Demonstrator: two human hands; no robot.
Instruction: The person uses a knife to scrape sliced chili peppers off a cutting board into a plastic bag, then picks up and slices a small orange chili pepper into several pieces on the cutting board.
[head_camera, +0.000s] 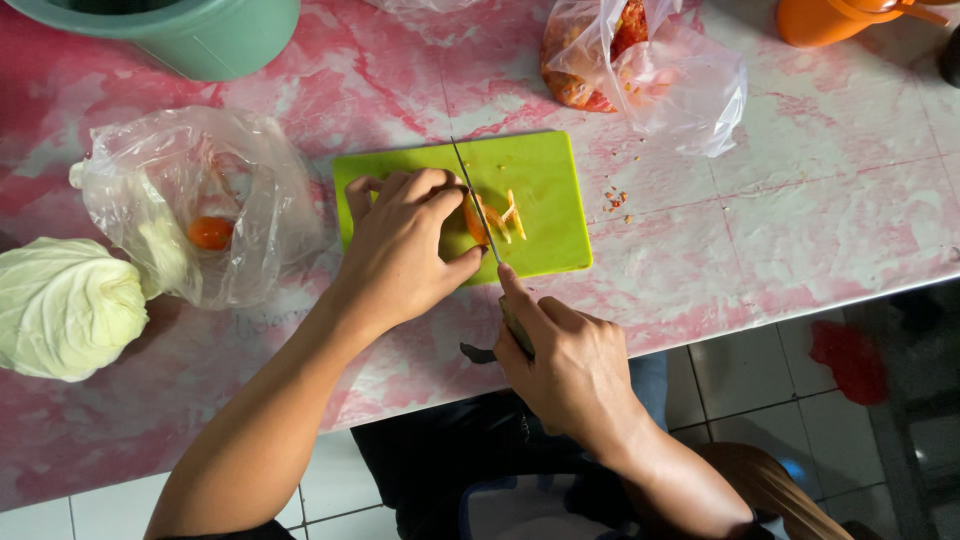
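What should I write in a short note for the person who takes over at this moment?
Left hand: holds the orange piece down on the green cutting board.
Right hand: grip on the knife, blade across the piece.
Done: a few thin strips lie cut beside the blade.
Left: the part under the left hand is uncut.
Nearby: cabbage, and a clear bag to the left.

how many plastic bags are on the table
3: one bag left of the green cutting board beside the cabbage, one bag beyond the board, a third barely showing at the top edge.
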